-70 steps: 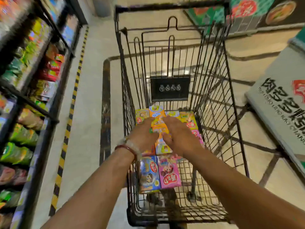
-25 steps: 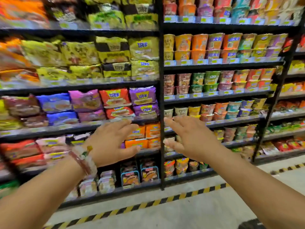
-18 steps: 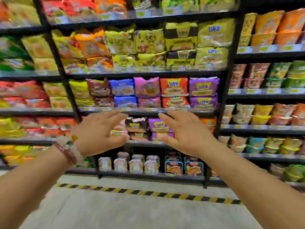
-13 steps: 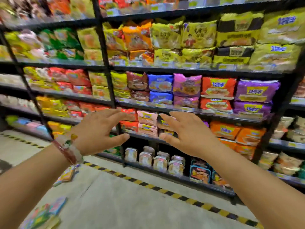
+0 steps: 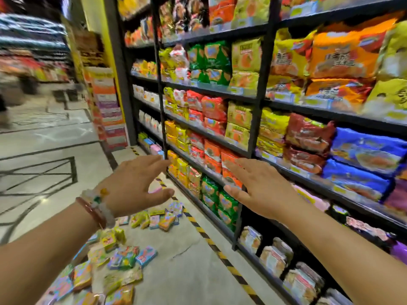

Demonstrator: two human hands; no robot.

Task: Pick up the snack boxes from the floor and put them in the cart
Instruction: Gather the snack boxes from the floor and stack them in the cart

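Hovering side by side, the left hand (image 5: 134, 186) and right hand (image 5: 257, 190) are spreading empty fingers above snack boxes (image 5: 123, 258) lying below them.

The snack boxes (image 5: 123, 258) at my feet are a jumble of yellow, blue, pink, green and orange. My floor (image 5: 187, 271) is pale grey, edged by a yellow-and-black striped line (image 5: 217, 249). The shelves (image 5: 255, 102) are black, packed with orange, yellow, red, green and blue packets (image 5: 214, 111). My bracelets (image 5: 97, 208) are red and white.
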